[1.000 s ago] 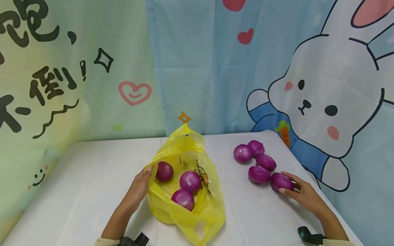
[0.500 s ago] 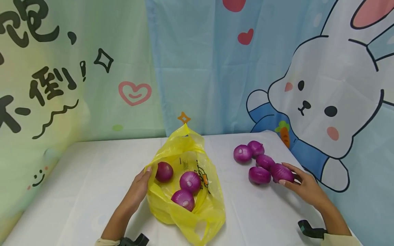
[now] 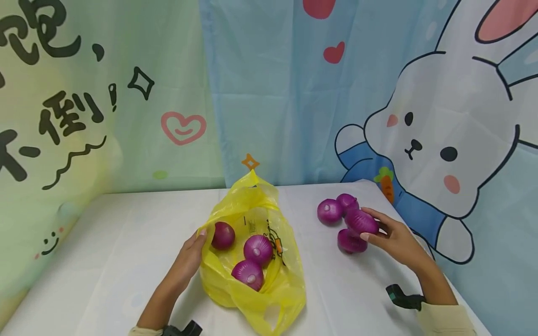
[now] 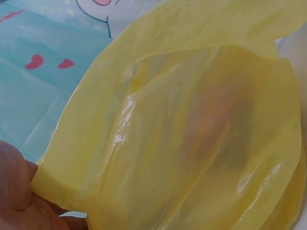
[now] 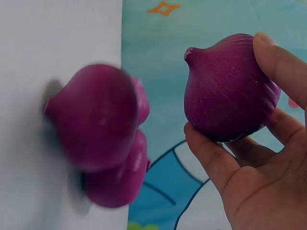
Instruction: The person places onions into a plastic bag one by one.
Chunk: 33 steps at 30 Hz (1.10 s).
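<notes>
The purple onion [image 3: 361, 221], gripped in the right hand [image 3: 397, 239] near the right edge of the counter [image 3: 332, 294], lies rightward of the yellow bag [image 3: 291, 275], whose left rim the left hand [image 3: 189, 259] holds.

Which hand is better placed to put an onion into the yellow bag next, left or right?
Right, most likely: the right hand grips an onion above the table, while the left hand holds the side of the yellow bag, whose mouth gapes open.

Left grip [image 3: 189, 256] pinched; right grip [image 3: 397, 241] curled, raised.
</notes>
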Available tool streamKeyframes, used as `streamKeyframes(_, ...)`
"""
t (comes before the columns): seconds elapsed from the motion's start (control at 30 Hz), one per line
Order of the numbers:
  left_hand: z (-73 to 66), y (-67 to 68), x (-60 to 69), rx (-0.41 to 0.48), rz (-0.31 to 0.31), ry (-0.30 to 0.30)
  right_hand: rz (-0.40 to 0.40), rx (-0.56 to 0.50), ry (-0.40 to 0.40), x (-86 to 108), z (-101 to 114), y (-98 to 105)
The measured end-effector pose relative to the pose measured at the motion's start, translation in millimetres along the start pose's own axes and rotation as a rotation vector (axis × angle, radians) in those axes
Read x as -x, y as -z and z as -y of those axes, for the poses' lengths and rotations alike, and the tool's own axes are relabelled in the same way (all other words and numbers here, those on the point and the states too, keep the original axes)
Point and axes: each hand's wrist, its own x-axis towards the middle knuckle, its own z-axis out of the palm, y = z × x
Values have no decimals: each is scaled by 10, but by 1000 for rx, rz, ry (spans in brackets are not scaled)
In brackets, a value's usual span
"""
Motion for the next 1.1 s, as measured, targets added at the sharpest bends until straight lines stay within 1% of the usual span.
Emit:
streamKeyframes(0.17,-6,-6,0,11,5,-11,29,-21,29,-105,133,-73)
streamKeyframes(0.37,-13,-6,0,2,-4,-9,46,-70,22,-201,218,-189)
streamKeyframes(0.57,9,4,-5,14,6,-17,71,-108,75,-303,266,-380)
streamKeyframes(0.77,11,30,13,14,-6,-14,107,-160,121,-405,397,-569)
streamKeyframes(0.93,12,24,0,26,1,-25,128,-185,159,-477,509,-673)
streamKeyframes(1.1,6,1,-6,15,-2,-15,125,-234,170,-538,617,-756)
